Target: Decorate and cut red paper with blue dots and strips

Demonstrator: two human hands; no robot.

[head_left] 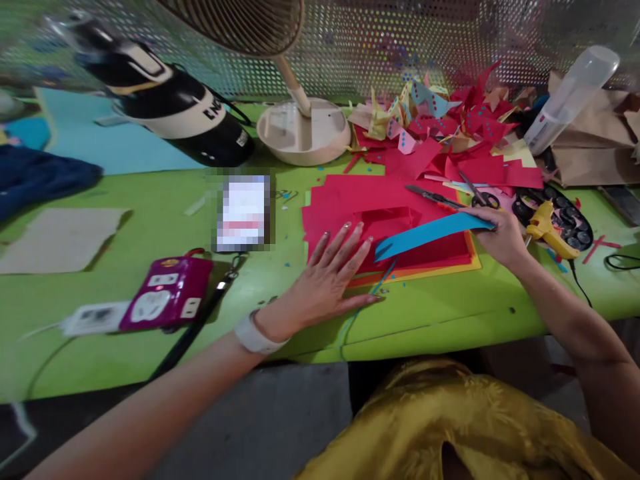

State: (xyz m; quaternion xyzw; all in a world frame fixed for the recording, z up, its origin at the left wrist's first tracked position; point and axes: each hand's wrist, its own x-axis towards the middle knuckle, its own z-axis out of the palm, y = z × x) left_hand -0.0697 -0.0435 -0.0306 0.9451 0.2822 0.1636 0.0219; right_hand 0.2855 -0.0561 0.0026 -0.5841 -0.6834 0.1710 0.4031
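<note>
My left hand [337,270] lies flat with fingers spread, its fingertips on the left part of a stack of red paper sheets [345,190]. My right hand [503,237] is closed on the right end of a blue paper strip [430,237]. The strip slants down to the left over the stack, its far end close to my left fingers. Dark scissors [483,199] lie open just beyond my right hand, partly over the red sheets. A thin blue sliver of paper [383,279] hangs over the stack's front edge, beside my left hand.
Behind the stack are folded paper pieces [415,117], a fan [280,150] and a black bottle [200,123]. A yellow glue gun [547,230] lies right, near a black tray [575,223]. A phone [243,213] and a purple power socket [167,293] lie left.
</note>
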